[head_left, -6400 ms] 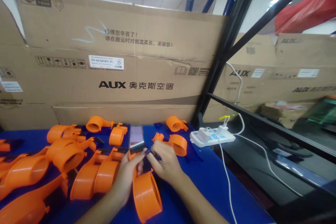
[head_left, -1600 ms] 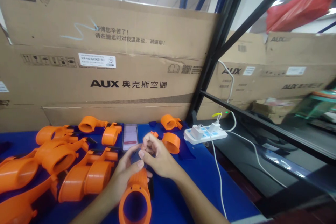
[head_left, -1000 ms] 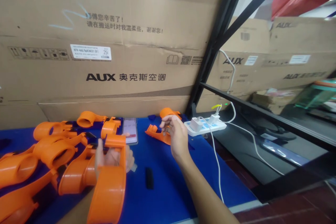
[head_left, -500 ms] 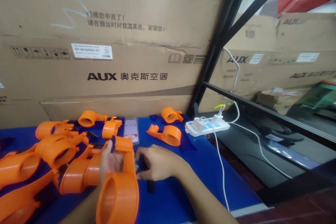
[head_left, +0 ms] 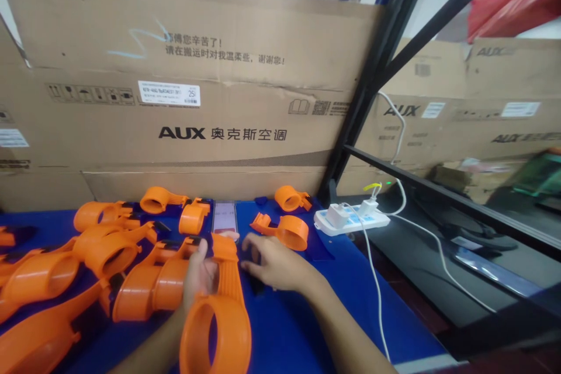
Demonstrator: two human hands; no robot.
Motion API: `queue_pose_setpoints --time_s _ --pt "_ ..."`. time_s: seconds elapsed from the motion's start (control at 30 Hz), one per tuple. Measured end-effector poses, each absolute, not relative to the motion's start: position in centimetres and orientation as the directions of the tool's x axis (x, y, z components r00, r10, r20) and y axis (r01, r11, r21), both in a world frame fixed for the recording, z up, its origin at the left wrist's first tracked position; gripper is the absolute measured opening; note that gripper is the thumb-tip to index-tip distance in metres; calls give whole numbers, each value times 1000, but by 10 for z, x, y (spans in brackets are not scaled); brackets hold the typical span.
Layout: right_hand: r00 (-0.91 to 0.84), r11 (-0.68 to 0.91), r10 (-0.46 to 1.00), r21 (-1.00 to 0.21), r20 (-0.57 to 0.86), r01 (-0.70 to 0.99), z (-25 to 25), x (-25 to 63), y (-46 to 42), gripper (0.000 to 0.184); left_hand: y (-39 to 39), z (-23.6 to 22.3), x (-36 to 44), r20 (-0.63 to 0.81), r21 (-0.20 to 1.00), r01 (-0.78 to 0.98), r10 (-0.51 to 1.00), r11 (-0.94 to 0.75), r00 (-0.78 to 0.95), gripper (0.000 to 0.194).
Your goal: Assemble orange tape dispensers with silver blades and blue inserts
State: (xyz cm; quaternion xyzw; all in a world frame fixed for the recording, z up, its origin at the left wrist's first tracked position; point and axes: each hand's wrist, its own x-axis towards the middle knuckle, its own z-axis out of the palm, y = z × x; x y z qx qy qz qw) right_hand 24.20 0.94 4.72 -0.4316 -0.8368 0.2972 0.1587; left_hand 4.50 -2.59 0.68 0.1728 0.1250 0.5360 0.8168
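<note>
An orange tape dispenser (head_left: 214,327) stands tilted in front of me, its round hub toward me and its head pointing away. My left hand (head_left: 198,277) grips it from the left around the handle, thumb up, partly hidden behind it. My right hand (head_left: 276,263) is just right of the dispenser's head, fingers and thumb curled toward each other. Whatever sits between those fingertips is too small or hidden to make out. Beneath that hand lies a small black piece (head_left: 256,286) on the blue table surface (head_left: 284,327).
Several more orange tape dispensers (head_left: 105,251) crowd the left side. Another dispenser (head_left: 291,232) lies beyond my right hand. A phone (head_left: 225,217) rests near the cardboard box (head_left: 245,99) at the back. On the right are a white power strip (head_left: 350,219), its cables and a black metal frame (head_left: 363,99).
The view has shifted slightly, so everything appears a little further right. My left hand keeps its hold on the dispenser, and my right hand stays curled close beside its head.
</note>
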Motion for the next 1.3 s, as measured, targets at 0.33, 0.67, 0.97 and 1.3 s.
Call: queue_pose_setpoints --time_s 0.33,0.67,0.97,1.3 --pt "-259 498 862 -630 437 595 45 246 27 22 -31 24 59 -234 423 -843 939 333 254 43" --pt "-308 643 719 -428 623 635 47 240 14 15 -38 49 63 -293 319 -892 928 321 229 23" --pt "140 -16 920 -322 366 947 56 342 13 35 -37 31 59 -305 420 -811 905 406 295 34" --pt "-3 38 983 -187 184 982 17 326 -9 31 -33 17 58 -271 474 -781 911 407 311 45"
